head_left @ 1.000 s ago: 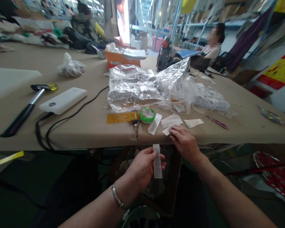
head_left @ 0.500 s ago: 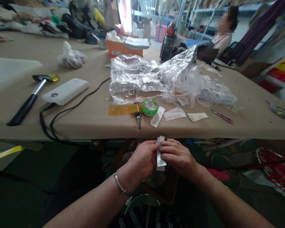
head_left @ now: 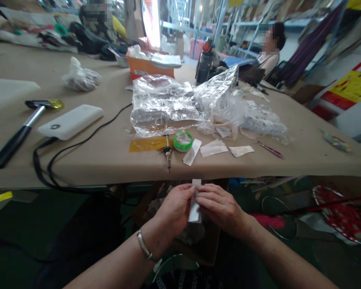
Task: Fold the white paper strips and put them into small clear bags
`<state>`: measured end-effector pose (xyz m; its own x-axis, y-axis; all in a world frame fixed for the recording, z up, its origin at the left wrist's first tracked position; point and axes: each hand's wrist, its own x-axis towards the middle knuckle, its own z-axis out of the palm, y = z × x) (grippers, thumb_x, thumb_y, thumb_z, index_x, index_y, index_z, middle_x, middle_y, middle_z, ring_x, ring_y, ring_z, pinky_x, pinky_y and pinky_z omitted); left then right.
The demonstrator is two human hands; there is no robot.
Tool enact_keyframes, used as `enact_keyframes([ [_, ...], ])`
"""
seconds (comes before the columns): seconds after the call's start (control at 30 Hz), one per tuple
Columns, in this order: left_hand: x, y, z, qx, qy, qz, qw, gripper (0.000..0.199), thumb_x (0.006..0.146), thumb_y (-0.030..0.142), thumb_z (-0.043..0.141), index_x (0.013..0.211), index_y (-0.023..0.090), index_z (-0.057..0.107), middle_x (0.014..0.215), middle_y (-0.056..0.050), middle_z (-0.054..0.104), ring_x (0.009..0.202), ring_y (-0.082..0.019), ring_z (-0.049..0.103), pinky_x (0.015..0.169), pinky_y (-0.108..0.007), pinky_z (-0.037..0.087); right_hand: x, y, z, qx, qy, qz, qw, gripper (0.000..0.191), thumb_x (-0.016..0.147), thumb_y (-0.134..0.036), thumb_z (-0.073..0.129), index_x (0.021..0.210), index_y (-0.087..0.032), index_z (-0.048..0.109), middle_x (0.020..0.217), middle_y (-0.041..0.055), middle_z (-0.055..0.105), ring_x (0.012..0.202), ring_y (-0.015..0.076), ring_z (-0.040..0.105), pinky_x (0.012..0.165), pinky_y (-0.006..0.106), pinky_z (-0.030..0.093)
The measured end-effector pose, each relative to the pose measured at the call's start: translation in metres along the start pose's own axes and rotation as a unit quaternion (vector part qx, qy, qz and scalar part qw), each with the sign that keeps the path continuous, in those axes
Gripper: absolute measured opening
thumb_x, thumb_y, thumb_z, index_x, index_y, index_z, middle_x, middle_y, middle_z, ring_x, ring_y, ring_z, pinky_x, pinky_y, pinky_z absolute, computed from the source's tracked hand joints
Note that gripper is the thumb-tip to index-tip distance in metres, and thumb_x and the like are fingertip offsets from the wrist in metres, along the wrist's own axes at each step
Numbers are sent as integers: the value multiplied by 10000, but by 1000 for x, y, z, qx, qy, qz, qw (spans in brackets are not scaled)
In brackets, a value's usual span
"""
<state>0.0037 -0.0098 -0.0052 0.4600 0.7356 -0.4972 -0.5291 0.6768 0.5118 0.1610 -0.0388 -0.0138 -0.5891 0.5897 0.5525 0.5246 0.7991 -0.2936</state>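
Between my two hands, just below the table's front edge, is a narrow white strip (head_left: 194,212), held nearly upright. My left hand (head_left: 176,206) pinches it from the left with thumb and fingers. From the right, the fingers of my right hand (head_left: 221,204) are closed on the same strip and cover its middle. On the table ahead lie several similar pale strips (head_left: 213,148). Beside them are a round green-rimmed tub (head_left: 183,141) and a soldering-iron-like tool (head_left: 167,154) with its tip toward me.
Crumpled clear plastic bags (head_left: 165,102) fill the table's middle. A hammer (head_left: 18,134) and a white power-bank-like box (head_left: 70,121) with a black cable lie left. Tweezers (head_left: 270,149) lie right. Under the table stands an open carton (head_left: 209,245). Another person (head_left: 269,56) sits at the far right.
The whole view has shifted, so the table things appear further left and slightly lower. Both hands keep hold of the strip, which is now slightly more tilted.
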Motion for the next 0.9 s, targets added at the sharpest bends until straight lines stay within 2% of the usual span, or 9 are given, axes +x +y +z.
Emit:
enact_keyframes([
  [0.1, -1, 3, 1, 47, 38, -26, 998, 72, 830, 78, 524, 853, 83, 593, 743, -93, 653, 579, -148, 613, 571, -264, 526, -4, 25, -20, -75, 45, 76, 993, 325, 909, -177, 499, 1234, -158, 487, 1153, 103, 602, 1197, 223, 466, 1008, 407, 418],
  [0.2, -3, 6, 2, 93, 72, -43, 992, 68, 855, 98, 506, 873, 79, 569, 772, -116, 664, 596, -167, 632, 594, -296, 550, -15, 63, -45, -244, 75, 215, 943, 490, 908, -353, 509, 1305, -77, 431, 1265, 194, 500, 1250, 318, 385, 1030, 499, 358],
  [0.3, -3, 4, 1, 103, 69, -48, 991, 59, 858, 107, 516, 878, 74, 561, 776, -116, 663, 595, -159, 631, 592, -282, 553, -33, 91, -58, -331, -1, 285, 899, 603, 880, -454, 524, 1314, -46, 432, 1317, 214, 456, 1247, 367, 365, 1011, 532, 348],
  [0.4, -2, 2, -2, 105, 72, -50, 991, 58, 861, 113, 518, 885, 73, 552, 767, -114, 662, 599, -160, 632, 588, -277, 553, -51, 97, -59, -337, -31, 275, 900, 466, 917, -348, 472, 1295, -75, 475, 1319, 170, 481, 1229, 320, 400, 1013, 485, 359],
  [0.57, 0, 1, -2, 117, 70, -54, 989, 88, 871, 115, 495, 912, 63, 553, 763, -117, 663, 594, -163, 631, 599, -286, 553, -64, 95, -66, -276, 78, 241, 927, 254, 932, -249, 442, 1071, -154, 632, 1123, 114, 629, 1075, 256, 550, 945, 428, 437],
  [0.67, -2, 2, 3, 121, 75, -52, 988, 88, 866, 112, 497, 899, 62, 561, 758, -116, 661, 594, -164, 629, 592, -287, 549, -53, 83, -66, -195, 174, 253, 931, 155, 906, -236, 509, 945, -191, 652, 974, 76, 670, 937, 222, 620, 860, 389, 493],
  [0.73, -3, 2, 6, 119, 74, -48, 989, 95, 866, 111, 490, 880, 61, 570, 758, -118, 660, 594, -166, 628, 594, -293, 546, -40, 63, -56, -126, 227, 252, 932, 117, 891, -199, 536, 945, -203, 640, 975, 62, 666, 933, 206, 627, 866, 377, 497],
  [0.8, -3, 1, 7, 108, 67, -47, 991, 120, 871, 110, 471, 871, 60, 580, 747, -116, 656, 584, -168, 624, 586, -300, 541, -26, 38, -38, -52, 218, 214, 951, 148, 885, -151, 530, 983, -214, 622, 1040, 64, 650, 1016, 207, 603, 912, 391, 480],
  [0.9, -1, -3, 5, 62, 39, -25, 997, 97, 832, 76, 506, 843, 64, 601, 713, -92, 641, 561, -148, 602, 530, -248, 500, -12, 5, -7, -2, 105, 91, 990, 196, 877, -125, 521, 1031, -214, 603, 1094, 73, 638, 1138, 230, 537, 980, 450, 428],
])
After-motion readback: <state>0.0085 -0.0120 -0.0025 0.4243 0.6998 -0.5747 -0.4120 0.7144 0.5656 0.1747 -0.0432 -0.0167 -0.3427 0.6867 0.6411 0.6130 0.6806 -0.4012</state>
